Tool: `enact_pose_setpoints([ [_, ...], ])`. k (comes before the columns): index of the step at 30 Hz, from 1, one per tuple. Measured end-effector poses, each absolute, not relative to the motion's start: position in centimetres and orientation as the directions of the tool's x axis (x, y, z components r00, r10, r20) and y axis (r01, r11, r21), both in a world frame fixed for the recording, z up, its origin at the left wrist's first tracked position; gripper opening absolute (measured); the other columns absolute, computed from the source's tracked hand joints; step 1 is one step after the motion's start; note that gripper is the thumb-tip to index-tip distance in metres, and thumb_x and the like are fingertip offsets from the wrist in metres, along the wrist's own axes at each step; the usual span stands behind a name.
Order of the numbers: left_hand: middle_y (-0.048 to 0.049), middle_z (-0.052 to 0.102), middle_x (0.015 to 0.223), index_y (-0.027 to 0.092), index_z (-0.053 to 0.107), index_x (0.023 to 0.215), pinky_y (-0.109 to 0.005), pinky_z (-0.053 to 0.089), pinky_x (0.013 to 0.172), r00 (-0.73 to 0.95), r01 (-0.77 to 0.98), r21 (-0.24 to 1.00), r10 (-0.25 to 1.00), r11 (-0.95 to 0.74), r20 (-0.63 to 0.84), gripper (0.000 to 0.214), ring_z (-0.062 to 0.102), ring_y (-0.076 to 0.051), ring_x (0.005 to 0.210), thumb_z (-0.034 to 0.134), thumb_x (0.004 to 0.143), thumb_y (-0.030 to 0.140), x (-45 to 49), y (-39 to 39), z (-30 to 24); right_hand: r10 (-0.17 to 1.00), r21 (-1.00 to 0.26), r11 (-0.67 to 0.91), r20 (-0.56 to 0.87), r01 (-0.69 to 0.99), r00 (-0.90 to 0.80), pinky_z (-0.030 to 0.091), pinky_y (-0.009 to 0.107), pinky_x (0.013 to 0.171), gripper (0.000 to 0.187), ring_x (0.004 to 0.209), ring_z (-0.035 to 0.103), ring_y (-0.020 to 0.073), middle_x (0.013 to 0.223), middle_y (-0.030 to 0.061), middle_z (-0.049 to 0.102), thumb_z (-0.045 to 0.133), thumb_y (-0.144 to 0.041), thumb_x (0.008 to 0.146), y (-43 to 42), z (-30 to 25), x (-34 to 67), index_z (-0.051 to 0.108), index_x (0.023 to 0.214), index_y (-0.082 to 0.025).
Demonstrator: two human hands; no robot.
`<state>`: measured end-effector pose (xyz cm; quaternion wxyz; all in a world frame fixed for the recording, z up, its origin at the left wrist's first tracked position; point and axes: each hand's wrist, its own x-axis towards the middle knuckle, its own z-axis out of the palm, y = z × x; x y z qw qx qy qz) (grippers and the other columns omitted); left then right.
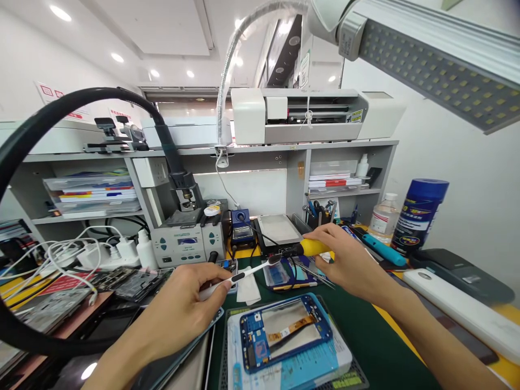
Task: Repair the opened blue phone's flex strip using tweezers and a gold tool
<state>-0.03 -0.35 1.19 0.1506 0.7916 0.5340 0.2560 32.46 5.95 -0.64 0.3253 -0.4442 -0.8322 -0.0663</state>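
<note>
Over the green mat (361,346), the left hand (182,309) is closed around a white tool (239,276). Its far end meets the black tip of a yellow-handled tool (312,247), which is clamped in the right hand (345,262). Both tips sit just behind the opened blue phone (284,330). Print on the blue can (420,216) and on the white machine's yellow sticker (356,116) is too small to read. Thin tweezers (320,276) under the right hand are hard to make out.

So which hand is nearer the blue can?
Right. The right hand, gripping a yellow-handled tool, is left of the blue can; the left hand, holding a white tool, farther left.
</note>
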Motion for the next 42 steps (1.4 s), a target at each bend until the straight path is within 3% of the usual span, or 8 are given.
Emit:
enact_pose_setpoints([
  [26, -0.0009, 0.072, 0.078, 0.020, 0.070, 0.079, -0.029, 0.039, 0.062, 0.322, 0.811, 0.445, 0.925, -0.380, 0.203, 0.035, 0.063, -0.020, 0.070, 0.046, 0.097, 0.039, 0.75, -0.66, 1.86, 0.653, -0.099, 0.612, 0.624, 0.785, -0.430, 0.055, 0.045, 0.087, 0.039, 0.105, 0.062, 0.0299, 0.118, 0.0114, 0.061, 0.056, -0.005, 0.085, 5.51, -0.53, 31.88, 0.064, 0.118, -0.024],
  [42, 0.0010, 0.072, 0.078, 0.022, 0.071, 0.084, -0.028, 0.038, 0.061, 0.309, 0.802, 0.474, 0.932, -0.363, 0.190, 0.035, 0.061, -0.019, 0.068, 0.046, 0.098, 0.042, 0.55, -0.75, 1.91, 0.648, -0.085, 0.608, 0.628, 0.790, -0.431, 0.054, 0.046, 0.088, 0.040, 0.105, 0.061, 0.0297, 0.118, 0.0112, 0.060, 0.057, -0.005, 0.084, 5.82, -0.72, 32.38, 0.063, 0.119, -0.023],
])
